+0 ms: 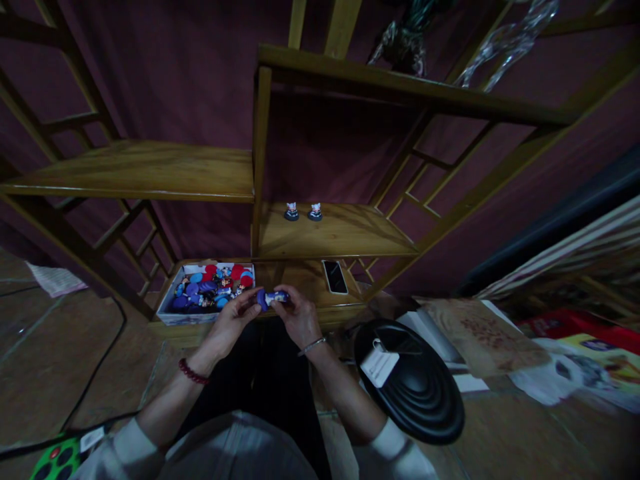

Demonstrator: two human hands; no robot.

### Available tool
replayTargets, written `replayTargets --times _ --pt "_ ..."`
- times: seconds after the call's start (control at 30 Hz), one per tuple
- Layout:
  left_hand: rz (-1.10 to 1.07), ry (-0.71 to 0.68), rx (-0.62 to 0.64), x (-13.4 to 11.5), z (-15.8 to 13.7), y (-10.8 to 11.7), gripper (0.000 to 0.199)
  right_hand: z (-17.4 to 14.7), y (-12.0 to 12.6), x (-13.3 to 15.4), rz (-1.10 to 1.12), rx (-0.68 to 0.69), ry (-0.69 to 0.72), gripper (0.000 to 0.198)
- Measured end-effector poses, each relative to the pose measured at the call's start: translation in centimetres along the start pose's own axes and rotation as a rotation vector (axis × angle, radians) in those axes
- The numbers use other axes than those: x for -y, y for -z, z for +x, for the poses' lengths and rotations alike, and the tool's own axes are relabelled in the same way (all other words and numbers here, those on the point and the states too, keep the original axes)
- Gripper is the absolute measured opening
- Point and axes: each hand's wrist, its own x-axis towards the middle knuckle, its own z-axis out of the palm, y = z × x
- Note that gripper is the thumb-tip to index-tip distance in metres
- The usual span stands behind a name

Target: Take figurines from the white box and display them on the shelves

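Observation:
Between my hands, above my lap, is a small figurine (274,298) with a purple-blue base, lying sideways. My left hand (237,315) pinches it at the base end. Around the other end, the fingers of my right hand (299,316) are closed. Left of my hands, a box (186,319) holds many small red, blue and purple pieces, with several figurines among them. Two small white-and-dark figurines, a left one (291,212) and a right one (315,212), stand upright side by side on the middle shelf (340,233).
A phone (335,277) lies on the bottom shelf, right of the box. On the floor at right are a round black ridged object (420,387) with a tag, cardboard (475,333) and plastic bags (575,373). A black cable (100,363) crosses the floor at left.

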Motion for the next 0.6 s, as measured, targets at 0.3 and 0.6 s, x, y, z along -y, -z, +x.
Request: replayTargets --times 0.3,0.6 --pt "-0.012 0.016 -0.04 -0.11 -0.21 -0.43 0.053 -0.2 0.37 0.01 -0.122 0.017 0.087 0.019" --pt "-0.027 0.041 -0.066 -0.07 -0.26 -0.53 0.052 -0.03 0.9 -0.03 -0.181 0.078 0.275 0.017"
